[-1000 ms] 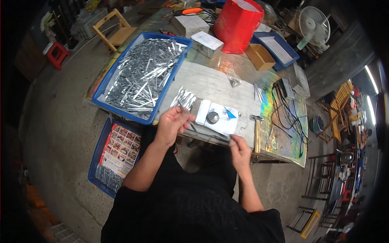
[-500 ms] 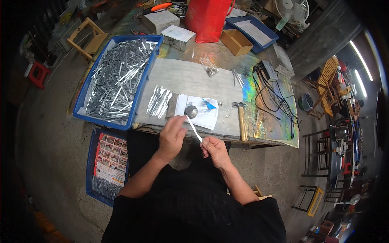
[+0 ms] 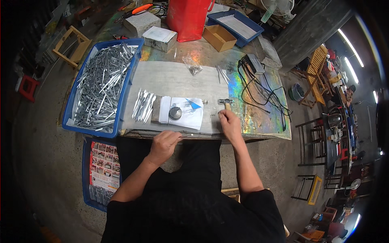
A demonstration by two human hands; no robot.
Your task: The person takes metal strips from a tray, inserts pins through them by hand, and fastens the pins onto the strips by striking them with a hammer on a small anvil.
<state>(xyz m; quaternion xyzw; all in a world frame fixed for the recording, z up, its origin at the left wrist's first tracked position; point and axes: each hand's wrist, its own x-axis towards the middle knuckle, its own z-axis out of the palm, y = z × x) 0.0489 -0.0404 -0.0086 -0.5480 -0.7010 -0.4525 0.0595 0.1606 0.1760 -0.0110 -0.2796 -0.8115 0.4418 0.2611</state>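
Starting at the left of the frame, a blue tray (image 3: 77,93) brims with thin metal strips. At centre, my left hand (image 3: 164,145) pinches one metal strip (image 3: 187,135) at the table edge, fingers clenched around its near end. It looks light, stiff and slippery, best held near its end. Right of centre, my right hand (image 3: 230,123) grips a hammer (image 3: 224,103) by its handle.

A small white box (image 3: 160,38) with a handwritten label on top stands at the far side of the desk (image 3: 263,121), beside a tall red bag (image 3: 188,14). An open brown cardboard box (image 3: 219,37) sits to its right. On the floor (under the desk's left end) lies a crate holding a red-and-white printed sheet (image 3: 104,166), possibly a catalogue.
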